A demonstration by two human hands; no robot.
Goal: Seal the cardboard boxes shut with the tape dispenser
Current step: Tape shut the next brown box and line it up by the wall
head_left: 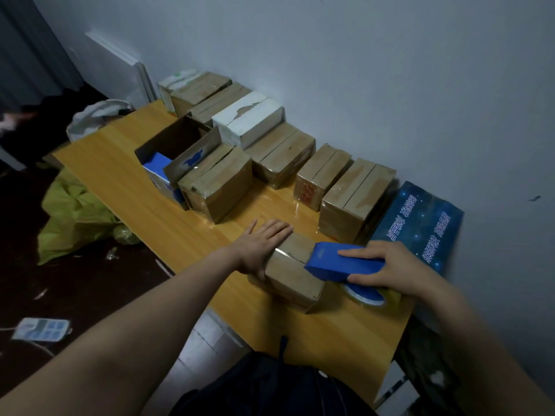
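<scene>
The left hand [261, 244], fingers straight, pressed the box [295, 274]; the right hand [387, 265] gripped the dispenser [339, 261] atop it. Open table [120, 175] stretched left of the box, with other boxes [219, 187] behind it.

— What is happening at lower centre?
— The left hand [262, 247] is lying flat on a cardboard box [294, 277]; the right hand [387, 265] is gripping the blue tape dispenser [339, 262] against it.
</scene>
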